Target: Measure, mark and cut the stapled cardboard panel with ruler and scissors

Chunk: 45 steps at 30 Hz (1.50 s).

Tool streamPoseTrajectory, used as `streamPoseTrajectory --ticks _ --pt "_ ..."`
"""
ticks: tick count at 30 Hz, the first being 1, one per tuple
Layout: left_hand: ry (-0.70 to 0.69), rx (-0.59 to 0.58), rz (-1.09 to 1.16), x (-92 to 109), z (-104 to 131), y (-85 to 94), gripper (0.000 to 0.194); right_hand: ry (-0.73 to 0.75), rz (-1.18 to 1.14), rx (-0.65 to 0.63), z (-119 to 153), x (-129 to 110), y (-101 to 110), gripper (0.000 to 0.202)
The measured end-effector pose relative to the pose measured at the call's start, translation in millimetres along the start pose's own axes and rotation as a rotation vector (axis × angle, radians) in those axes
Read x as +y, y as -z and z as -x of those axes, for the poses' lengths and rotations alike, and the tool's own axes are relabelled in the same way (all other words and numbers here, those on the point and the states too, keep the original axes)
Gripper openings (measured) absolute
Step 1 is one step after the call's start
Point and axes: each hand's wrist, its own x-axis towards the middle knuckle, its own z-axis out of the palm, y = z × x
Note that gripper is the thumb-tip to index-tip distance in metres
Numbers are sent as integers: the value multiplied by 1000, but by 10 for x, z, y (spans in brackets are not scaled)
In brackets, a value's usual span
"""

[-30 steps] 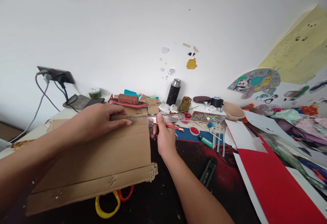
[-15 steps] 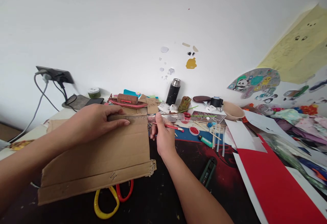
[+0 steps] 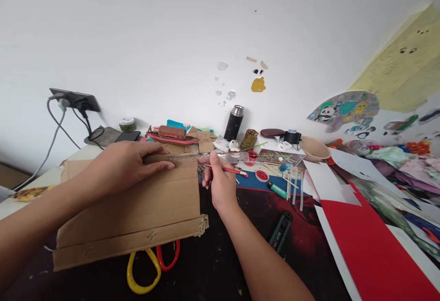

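Observation:
My left hand [image 3: 127, 166] pinches the upper edge of a large brown cardboard sheet [image 3: 144, 205], thumb on the near face and fingers behind. My right hand [image 3: 222, 179] is closed at the sheet's upper right corner, thumb on top, around a clear shiny plastic piece [image 3: 235, 158] that runs along the edge. I cannot tell exactly what this piece is. A red paintbrush [image 3: 237, 171] passes by the right fingers; whether they grip it is hidden. Under the cardboard's lower edge stick out the yellow and red handles of scissors [image 3: 144, 288].
A dark utility knife [image 3: 281, 231] and a green-capped marker-like item [image 3: 277, 190] lie on the right. Red paint lid [image 3: 262, 176], black flask [image 3: 234, 123], model boat [image 3: 172, 137] and bowl [image 3: 313, 150] stand behind. Red paper [image 3: 371, 246] covers the right side.
Almost nothing differs. The cardboard's lower right corner has shifted very slightly left and up; both hands keep their holds.

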Motion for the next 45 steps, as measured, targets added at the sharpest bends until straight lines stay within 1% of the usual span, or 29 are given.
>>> streamPoseTrajectory --ticks 8,13,17,23,31,37,45 --pt "-33 40 3 -44 15 -13 50 3 17 -19 13 8 4 63" --pt "-26 45 1 -40 17 -15 52 5 22 -28 12 7 10 63" --pt "-14 71 -6 -32 19 -27 52 3 17 -30 10 4 7 64" --pt "-10 66 -2 -57 16 -36 52 -9 17 -41 4 6 2 66" --pt "21 60 0 -21 28 -7 56 -12 25 -48 1 30 -2 69" --pt "41 57 1 -66 29 -24 58 -21 30 -72 13 3 1 74" --pt "10 70 14 -95 40 -5 55 -42 50 -105 58 2 -42 69"
